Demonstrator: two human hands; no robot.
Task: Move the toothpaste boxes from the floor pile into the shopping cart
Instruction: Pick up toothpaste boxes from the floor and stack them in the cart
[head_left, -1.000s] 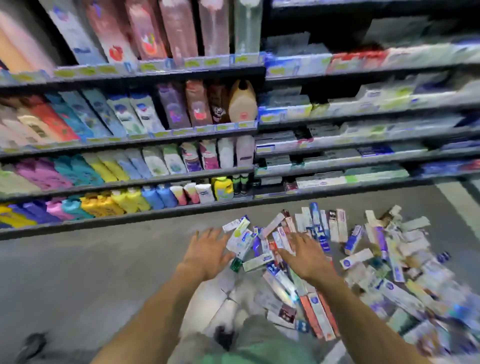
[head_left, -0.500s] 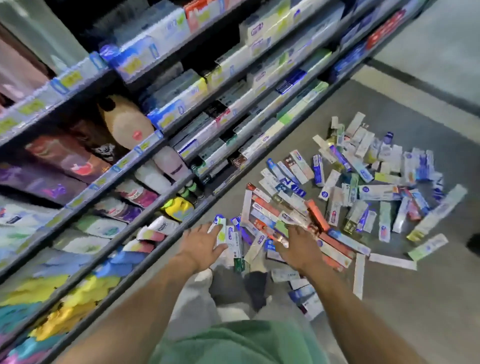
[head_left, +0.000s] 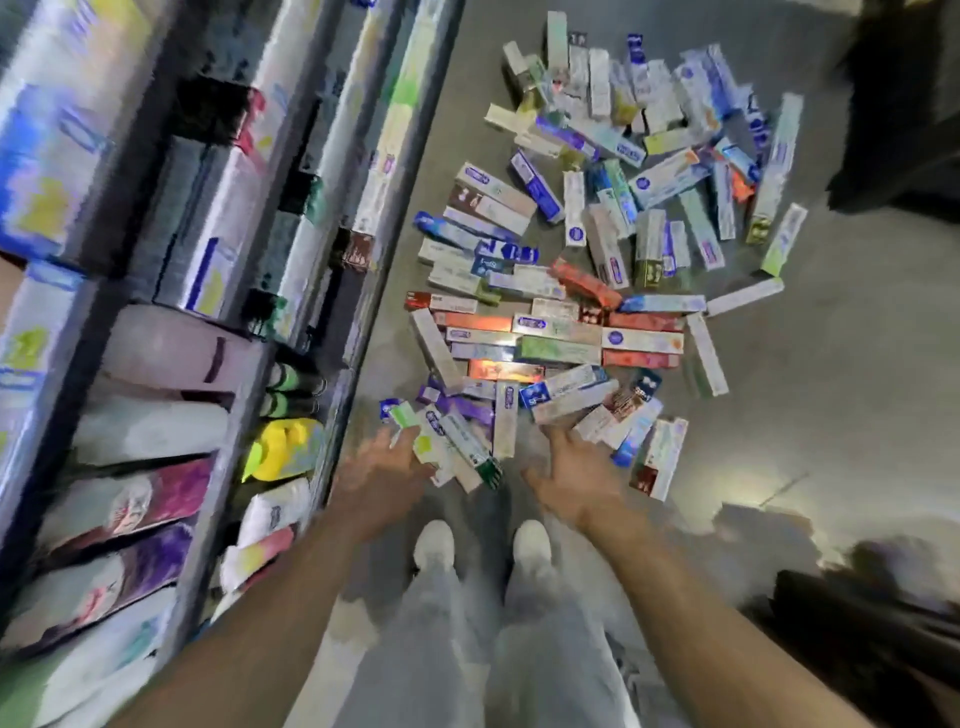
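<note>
A wide pile of toothpaste boxes (head_left: 582, 291) in white, blue, red and green lies scattered on the grey floor. Both my arms stretch down toward its near edge. My left hand (head_left: 382, 480) hovers with fingers spread just before a white and green box (head_left: 457, 447) at the pile's near left end. My right hand (head_left: 576, 478) is spread too, its fingertips at the white boxes (head_left: 618, 421) on the near right. Neither hand holds a box. The frame is motion-blurred. No shopping cart can be made out.
Store shelves (head_left: 218, 291) full of boxes, pouches and bottles run along the left, close to the pile. My white shoes (head_left: 434, 545) stand right behind the pile. Dark blurred shapes sit at the top right (head_left: 904, 119) and bottom right (head_left: 857, 623).
The view has swung and tilted down, so the shelves now run along the left. Both hands stay spread and have dropped closer to the pile's near edge.
</note>
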